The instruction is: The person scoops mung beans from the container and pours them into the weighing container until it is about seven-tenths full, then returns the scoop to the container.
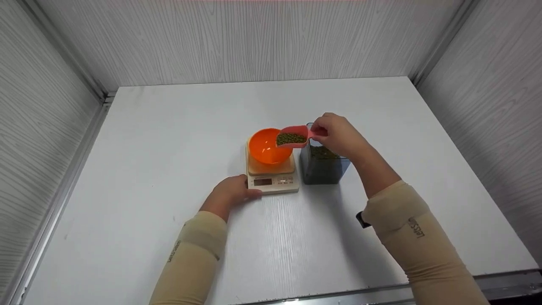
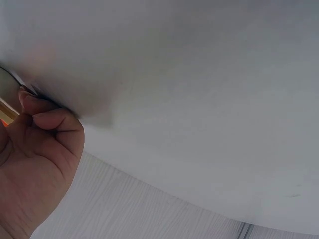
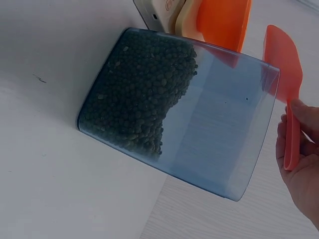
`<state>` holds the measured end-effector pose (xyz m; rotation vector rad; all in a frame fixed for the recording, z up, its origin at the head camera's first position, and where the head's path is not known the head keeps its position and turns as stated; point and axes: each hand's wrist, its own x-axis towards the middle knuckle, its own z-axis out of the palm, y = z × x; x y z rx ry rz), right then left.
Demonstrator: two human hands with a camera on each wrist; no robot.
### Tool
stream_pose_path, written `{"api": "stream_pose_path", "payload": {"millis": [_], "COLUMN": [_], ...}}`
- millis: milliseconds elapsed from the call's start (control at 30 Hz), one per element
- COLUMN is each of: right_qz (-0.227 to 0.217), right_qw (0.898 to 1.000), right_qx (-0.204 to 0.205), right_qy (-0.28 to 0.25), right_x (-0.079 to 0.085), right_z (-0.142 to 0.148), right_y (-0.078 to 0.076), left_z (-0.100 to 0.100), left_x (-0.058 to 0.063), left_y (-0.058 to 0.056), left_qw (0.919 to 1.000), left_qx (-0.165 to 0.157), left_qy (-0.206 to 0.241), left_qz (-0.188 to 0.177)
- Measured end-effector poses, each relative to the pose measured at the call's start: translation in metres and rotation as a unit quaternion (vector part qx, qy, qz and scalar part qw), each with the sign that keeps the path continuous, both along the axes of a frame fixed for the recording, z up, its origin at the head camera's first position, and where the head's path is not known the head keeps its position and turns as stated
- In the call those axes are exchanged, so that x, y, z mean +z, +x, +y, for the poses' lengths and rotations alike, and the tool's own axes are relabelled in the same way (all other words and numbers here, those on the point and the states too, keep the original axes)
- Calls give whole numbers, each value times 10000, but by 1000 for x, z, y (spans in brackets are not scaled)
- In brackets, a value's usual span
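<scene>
My right hand (image 1: 338, 132) pinches the handle of a pink scoop (image 1: 300, 129) loaded with small green beans (image 1: 290, 138). The scoop is held with its front lip over the right side of an orange bowl (image 1: 263, 148). Under that bowl is a kitchen scale (image 1: 277, 188), its display facing me. My left hand (image 1: 232, 190) grips the scale's front left corner, thumb along the front edge and fingers at the side. Right of the scale, below my right hand, stands a clear bluish container (image 3: 219, 119); the right wrist view shows dark green beans filling its lower part.
All of this stands on a white table (image 1: 169, 140). Grey wood-grain panels (image 1: 262, 42) rise behind it and at both sides. A metal rail (image 1: 313, 300) runs along the near edge.
</scene>
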<state>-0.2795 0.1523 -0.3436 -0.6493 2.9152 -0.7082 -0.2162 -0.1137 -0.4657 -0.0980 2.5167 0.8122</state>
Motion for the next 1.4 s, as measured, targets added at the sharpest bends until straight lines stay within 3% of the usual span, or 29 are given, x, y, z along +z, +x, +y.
{"api": "stream_pose_path", "payload": {"millis": [500, 1400], "right_qz": [38, 599], "right_qw": [9981, 9893], "right_qx": [191, 463], "right_qy": [579, 1246], "right_x": [7, 9], "right_z": [-12, -25], "right_y": [1, 3], "left_z": [-1, -3], "left_x": [0, 0], "left_y": [-1, 0], "left_qw": [9999, 9996], "left_qx": [-108, -179], "left_qy": [-95, -127], "left_qz": [-2, 190]}}
